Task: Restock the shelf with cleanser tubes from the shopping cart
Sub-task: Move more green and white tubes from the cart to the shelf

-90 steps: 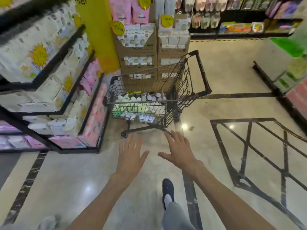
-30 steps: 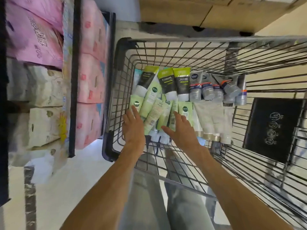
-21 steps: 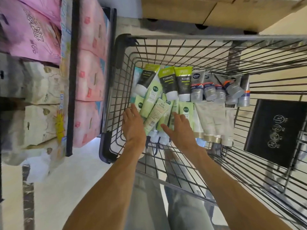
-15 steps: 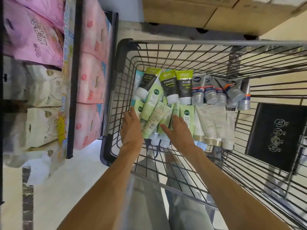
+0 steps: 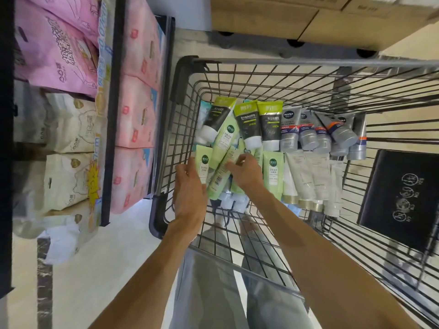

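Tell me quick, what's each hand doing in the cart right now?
Left hand: gripping a light green tube.
Right hand: fingers curled onto another light green tube; a firm grip cannot be told.

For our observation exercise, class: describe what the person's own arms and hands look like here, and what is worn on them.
Both arms are bare from the bottom edge of the picture to the wrist: no sleeves, watch, bracelet or gloves show. The left hand and right hand are bare too, and no rings are visible on the fingers that show. Below the arms, light grey trousers can be seen through the cart.
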`<state>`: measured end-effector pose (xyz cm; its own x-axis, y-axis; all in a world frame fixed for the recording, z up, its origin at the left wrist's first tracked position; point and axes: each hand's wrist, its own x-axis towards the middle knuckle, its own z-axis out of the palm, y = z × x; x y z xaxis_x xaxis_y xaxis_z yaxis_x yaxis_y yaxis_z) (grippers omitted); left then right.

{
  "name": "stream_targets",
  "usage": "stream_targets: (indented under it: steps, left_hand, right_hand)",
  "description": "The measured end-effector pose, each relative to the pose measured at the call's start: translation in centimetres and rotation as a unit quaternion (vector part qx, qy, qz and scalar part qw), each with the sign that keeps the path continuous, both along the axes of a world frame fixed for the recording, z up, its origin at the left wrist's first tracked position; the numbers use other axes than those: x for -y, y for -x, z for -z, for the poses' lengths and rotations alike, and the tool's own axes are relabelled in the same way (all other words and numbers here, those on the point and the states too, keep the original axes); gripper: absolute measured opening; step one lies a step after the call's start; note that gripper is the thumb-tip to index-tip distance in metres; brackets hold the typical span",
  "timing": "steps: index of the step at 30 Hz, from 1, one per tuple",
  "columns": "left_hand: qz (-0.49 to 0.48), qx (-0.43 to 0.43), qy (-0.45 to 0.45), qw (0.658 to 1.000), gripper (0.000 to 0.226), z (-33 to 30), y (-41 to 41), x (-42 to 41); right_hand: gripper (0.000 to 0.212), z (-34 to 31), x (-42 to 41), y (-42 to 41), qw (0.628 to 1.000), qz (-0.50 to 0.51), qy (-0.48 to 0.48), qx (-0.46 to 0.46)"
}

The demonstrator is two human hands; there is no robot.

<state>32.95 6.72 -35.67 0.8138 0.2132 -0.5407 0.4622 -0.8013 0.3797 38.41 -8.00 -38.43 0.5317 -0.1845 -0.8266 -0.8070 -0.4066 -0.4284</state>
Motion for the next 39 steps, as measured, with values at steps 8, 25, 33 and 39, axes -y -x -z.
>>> stream_targets:
  steps: [8, 25, 33, 39]
  left_hand:
    - [-0.055, 0.014, 0.101, 0.993, 0.072, 0.2, 0.3, 0.0]
    - [-0.123, -0.037, 0.191, 0.973, 0.062, 0.7, -0.4, -0.6]
    - [-0.133, -0.066, 0.238, 0.96, 0.06, 0.3, -0.4, -0.1]
    - [-0.153, -0.074, 0.257, 0.951, 0.048, -1.0, -0.5, -0.3]
  right_hand:
    - [0.048, -1.3, 2.1, 2.3, 0.983, 0.137, -0.106, 0.06]
    - [0.052, 0.3, 5.2, 3.7, 0.99, 0.084, -0.079, 0.083]
    - [0.037, -0.2, 7.0, 3.7, 0.992, 0.084, -0.085, 0.038]
    - [0.027, -2.2, 7.2, 4.6, 0.994, 0.06, -0.077, 0.048]
